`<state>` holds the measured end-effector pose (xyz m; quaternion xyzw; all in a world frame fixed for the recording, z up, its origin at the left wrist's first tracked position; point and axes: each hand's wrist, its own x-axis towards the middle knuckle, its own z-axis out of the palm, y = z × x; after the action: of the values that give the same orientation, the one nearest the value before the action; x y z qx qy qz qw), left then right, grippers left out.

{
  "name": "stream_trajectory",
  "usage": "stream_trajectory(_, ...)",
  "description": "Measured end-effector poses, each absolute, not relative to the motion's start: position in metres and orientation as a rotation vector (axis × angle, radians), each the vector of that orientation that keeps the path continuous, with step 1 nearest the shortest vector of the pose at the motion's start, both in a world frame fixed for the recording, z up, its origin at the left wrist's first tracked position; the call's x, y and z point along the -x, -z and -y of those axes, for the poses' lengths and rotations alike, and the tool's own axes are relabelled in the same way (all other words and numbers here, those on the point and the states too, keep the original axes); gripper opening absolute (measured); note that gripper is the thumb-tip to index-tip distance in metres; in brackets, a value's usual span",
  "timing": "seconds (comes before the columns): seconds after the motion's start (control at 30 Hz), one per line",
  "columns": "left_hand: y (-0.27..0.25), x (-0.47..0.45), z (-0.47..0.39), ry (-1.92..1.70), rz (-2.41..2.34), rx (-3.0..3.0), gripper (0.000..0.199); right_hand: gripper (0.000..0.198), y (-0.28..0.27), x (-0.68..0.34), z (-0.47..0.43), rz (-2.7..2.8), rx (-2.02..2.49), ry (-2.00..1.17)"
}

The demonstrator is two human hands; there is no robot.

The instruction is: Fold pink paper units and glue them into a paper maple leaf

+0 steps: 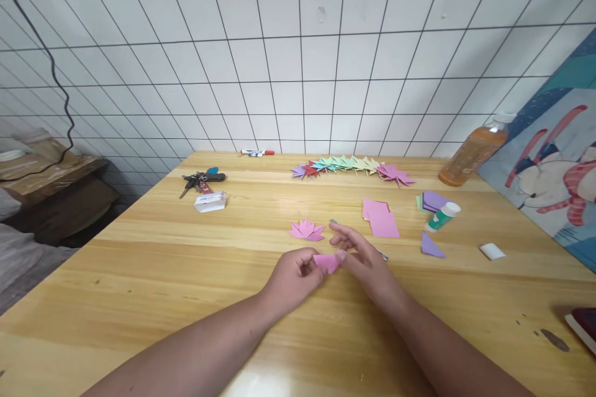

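Note:
Between my hands is a small folded piece of pink paper. My left hand pinches its left side between thumb and fingers. The thumb of my right hand touches its right edge, while the other fingers of that hand are spread apart. Just beyond lies a pink folded-paper leaf with several points. Pink paper squares are stacked to the right of it. A thin metal tool lies partly hidden under my right hand.
A row of colourful paper leaves lies near the wall. On the right are a glue stick, purple paper, a white eraser-like block and a drink bottle. Keys, a small white box and a marker lie left.

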<state>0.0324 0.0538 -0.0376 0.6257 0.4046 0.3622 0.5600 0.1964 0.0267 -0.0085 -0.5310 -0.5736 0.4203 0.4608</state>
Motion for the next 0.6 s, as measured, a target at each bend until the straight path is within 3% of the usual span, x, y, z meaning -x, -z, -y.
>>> stream_trajectory(0.13, 0.037, -0.032, -0.051, -0.776, -0.926, -1.607, 0.020, 0.013, 0.009, -0.199, -0.027, 1.661, 1.405, -0.870)
stream_trajectory(0.6, 0.032, -0.034, -0.054, -0.871, -0.850, -1.389, 0.020, 0.009, 0.020, -0.187, -0.026, 1.482, 1.391, -0.985)
